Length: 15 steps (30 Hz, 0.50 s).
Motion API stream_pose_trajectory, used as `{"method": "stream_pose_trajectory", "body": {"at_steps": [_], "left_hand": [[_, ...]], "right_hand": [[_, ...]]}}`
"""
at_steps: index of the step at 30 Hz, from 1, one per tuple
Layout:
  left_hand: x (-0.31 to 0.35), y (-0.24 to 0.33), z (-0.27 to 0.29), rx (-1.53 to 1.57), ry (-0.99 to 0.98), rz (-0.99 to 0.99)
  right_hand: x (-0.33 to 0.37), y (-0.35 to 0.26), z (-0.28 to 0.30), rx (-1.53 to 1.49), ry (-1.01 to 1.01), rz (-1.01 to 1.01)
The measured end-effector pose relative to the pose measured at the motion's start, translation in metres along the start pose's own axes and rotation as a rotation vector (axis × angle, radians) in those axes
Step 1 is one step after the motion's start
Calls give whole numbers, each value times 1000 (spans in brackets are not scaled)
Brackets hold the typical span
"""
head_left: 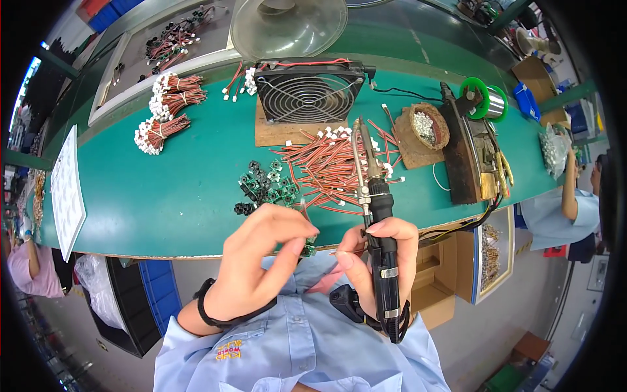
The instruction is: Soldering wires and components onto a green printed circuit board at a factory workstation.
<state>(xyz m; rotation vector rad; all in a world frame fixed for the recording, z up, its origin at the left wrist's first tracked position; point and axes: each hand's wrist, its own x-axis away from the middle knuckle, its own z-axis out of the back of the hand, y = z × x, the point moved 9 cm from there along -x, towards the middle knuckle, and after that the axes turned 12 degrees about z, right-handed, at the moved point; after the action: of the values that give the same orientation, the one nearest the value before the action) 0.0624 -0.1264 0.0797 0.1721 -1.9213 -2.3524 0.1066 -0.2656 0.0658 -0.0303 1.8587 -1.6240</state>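
My left hand [261,251] is closed in a pinch just in front of the bench edge. A small green circuit board [309,249] shows at its fingertips, and a short thin piece, perhaps a wire end, sticks up above them. My right hand [392,245] is wrapped round a black soldering iron [383,251] with a metal feed tube alongside, its tip pointing away from me. Beyond the iron lies a loose heap of red wire leads [320,163] with white connectors. Left of that heap sits a pile of small green and black boards [264,186].
A black fan [309,91] stands on a wooden block behind the wires. Bundled leads [173,98] lie at the left. To the right are a round dish of whitish bits [428,127], a dark iron stand [460,150] and a green solder spool [483,99]. A co-worker's arm [570,186] shows far right.
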Motion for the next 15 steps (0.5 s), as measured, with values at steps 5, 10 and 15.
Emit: {"method": "stream_pose_trajectory", "body": {"at_steps": [5,10,15], "left_hand": [[3,25,-6,-323,31,-183],[5,28,-4,-396,51,-263],[6,27,-5,-419,15,-237]], "right_hand": [[2,0,-4,114,-71,3],[1,2,-1,49,53,-50],[-3,1,-4,93,-88,7]]}}
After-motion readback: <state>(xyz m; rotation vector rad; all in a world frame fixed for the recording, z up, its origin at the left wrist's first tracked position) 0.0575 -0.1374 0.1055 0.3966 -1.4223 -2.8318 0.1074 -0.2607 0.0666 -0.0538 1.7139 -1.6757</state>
